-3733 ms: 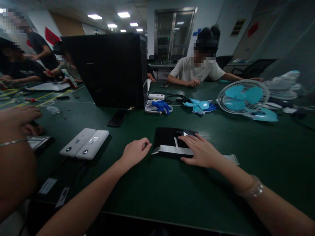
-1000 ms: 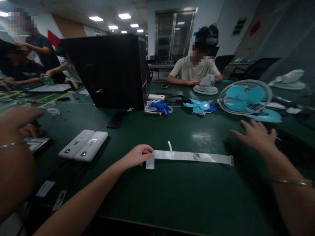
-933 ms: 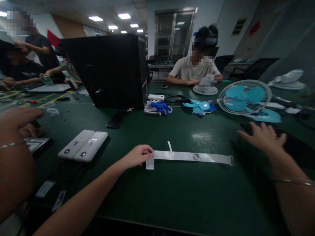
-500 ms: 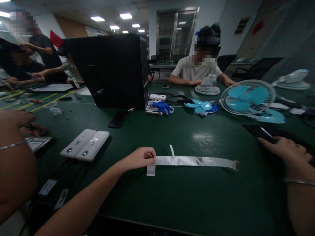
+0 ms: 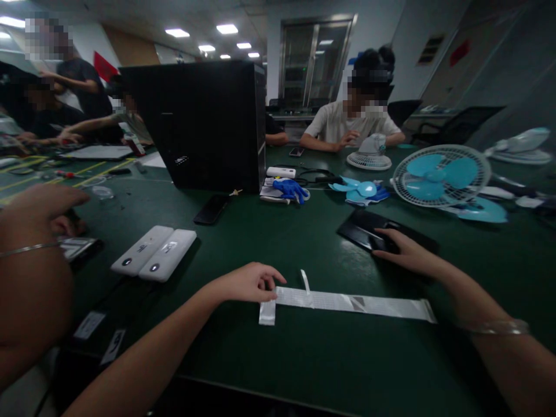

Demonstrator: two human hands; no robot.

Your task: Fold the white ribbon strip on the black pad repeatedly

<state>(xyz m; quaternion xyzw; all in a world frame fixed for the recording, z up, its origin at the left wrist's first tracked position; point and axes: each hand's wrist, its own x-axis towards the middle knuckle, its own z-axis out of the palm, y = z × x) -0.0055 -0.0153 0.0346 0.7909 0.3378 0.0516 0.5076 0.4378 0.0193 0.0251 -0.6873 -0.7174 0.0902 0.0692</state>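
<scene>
A flat white ribbon cable (image 5: pixel 334 301) with a folded end and a thin strip sticking up lies on the green table. My left hand (image 5: pixel 249 282) rests at its folded end, thumb tip touching it and the forefinger lifted away. At the right, my right hand (image 5: pixel 406 253) lies over a glossy black flat panel-like object (image 5: pixel 358 229), thumb at its near side and fingers on top. Its exact kind is unclear, and the hand covers part of it.
A black computer case (image 5: pixel 195 124) stands behind, with a phone (image 5: pixel 211 209), keys and blue-white gloves (image 5: pixel 284 190) near it. Two white power banks (image 5: pixel 156 253) lie left. Fan parts (image 5: pixel 441 175) lie at the back right. Another person's arm (image 5: pixel 35 260) reaches in at left; several people sit around.
My right hand has brought the black flat object from the far right towards the middle. My left hand's fingers have spread from a pinch on the cable. The person opposite lifted a hand.
</scene>
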